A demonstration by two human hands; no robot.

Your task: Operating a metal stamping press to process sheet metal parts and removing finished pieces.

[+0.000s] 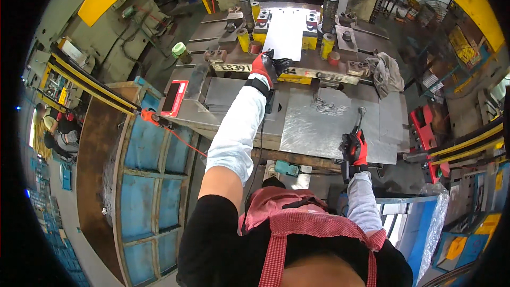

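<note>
"What containers are around you?"

"At my eight o'clock stands a big blue-panelled bin [139, 191]; I can't make out its load. At four there's a blue container [422, 228] with clear plastic film [439, 223] over its side, contents hidden from me too. Between ten and eleven sits a jar with a green lid [180, 51]; what's in it, I can't tell."

"And what are you holding?"

"My gloved right hand [355, 150] is closed around a metal hand tool [360, 118], its rounded head pointing to twelve, over a flat metal plate [305, 127] on the bench [273, 142]. My left hand [268, 67] is at the bright sheet's [285, 32] near edge; I can't tell whether the fingers grip it."

"Where's that sheet, exactly?"

"On the press, at one o'clock from my left hand, and well away from my right, towards eleven."
</note>
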